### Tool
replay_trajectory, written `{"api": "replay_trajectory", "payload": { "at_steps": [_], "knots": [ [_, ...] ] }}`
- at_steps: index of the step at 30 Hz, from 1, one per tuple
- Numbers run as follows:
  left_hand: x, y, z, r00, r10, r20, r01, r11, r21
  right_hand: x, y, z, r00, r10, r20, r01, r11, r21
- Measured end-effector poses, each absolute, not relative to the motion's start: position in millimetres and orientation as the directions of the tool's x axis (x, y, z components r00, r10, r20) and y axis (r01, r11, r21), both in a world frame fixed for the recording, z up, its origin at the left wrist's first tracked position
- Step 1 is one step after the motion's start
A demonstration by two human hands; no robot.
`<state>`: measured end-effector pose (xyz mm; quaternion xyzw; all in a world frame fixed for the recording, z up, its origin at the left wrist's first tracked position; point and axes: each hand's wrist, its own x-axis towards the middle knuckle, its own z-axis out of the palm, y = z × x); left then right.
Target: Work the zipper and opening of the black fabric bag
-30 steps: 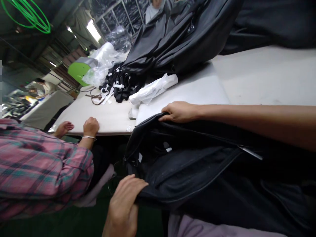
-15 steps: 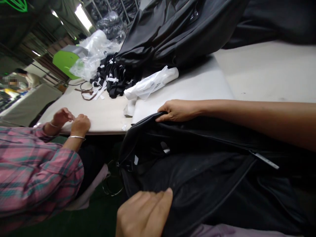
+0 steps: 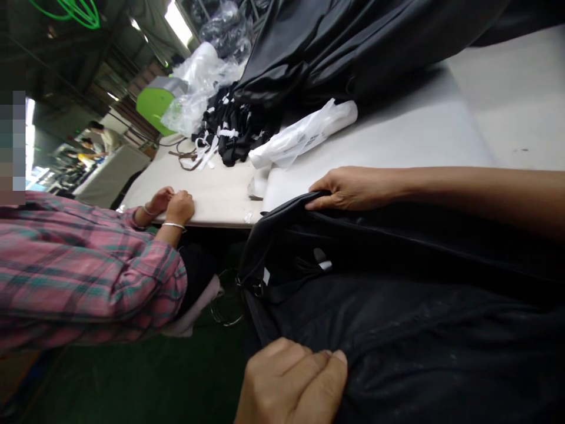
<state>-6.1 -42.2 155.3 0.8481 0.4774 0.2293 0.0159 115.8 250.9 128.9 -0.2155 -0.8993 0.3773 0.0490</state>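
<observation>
Pale grey tabletop (image 3: 397,141) runs away toward a dim workshop with a strip light (image 3: 178,22) overhead, a lime-green rounded machine cover (image 3: 152,109) at its far end. On it lie a white crumpled plastic bag (image 3: 304,136), a heap of black straps with white tags (image 3: 229,132) and a glossy black leather pile (image 3: 353,47). A black fabric garment (image 3: 397,306) drapes off the near edge. The right hand (image 3: 348,188) pinches its upper edge; the left hand (image 3: 291,383) is closed on its lower fold, wrist cut off by the frame. A co-worker's pink plaid sleeve (image 3: 88,277) leans in; what their hands (image 3: 170,205) hold is too small to tell.
</observation>
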Motion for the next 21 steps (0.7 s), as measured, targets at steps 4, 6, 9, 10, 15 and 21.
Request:
{"api": "replay_trajectory", "payload": {
  "at_steps": [4, 6, 9, 10, 15, 21],
  "knots": [
    [-13.2, -48.5, 145.4, 0.419, 0.821, 0.389, 0.813, -0.530, 0.241, 116.9, 246.1, 131.2, -0.871, 0.486, -0.075, 0.424, 0.664, -0.616],
    [-18.0, -52.6, 138.7, 0.410, 0.827, 0.384, 0.832, -0.512, 0.215, 116.3, 242.0, 134.5, -0.852, 0.517, -0.080, 0.467, 0.682, -0.562],
    [-22.3, -58.2, 130.8, 0.355, 0.819, 0.451, 0.851, -0.483, 0.206, 115.5, 234.9, 137.7, -0.819, 0.573, -0.030, 0.530, 0.735, -0.424],
    [-22.7, -59.3, 129.9, 0.334, 0.809, 0.484, 0.853, -0.478, 0.211, 115.9, 231.9, 138.2, -0.805, 0.594, 0.004, 0.553, 0.752, -0.359],
    [-21.3, -53.7, 138.6, 0.282, 0.752, 0.597, 0.865, -0.468, 0.182, 125.4, 199.8, 145.3, -0.782, 0.500, 0.372, 0.498, 0.860, -0.108],
    [-22.6, -38.1, 145.1, 0.281, 0.728, 0.625, 0.871, -0.467, 0.153, 131.1, 137.9, 148.9, -0.865, -0.041, 0.500, -0.073, 0.996, -0.045]
  ]
}}
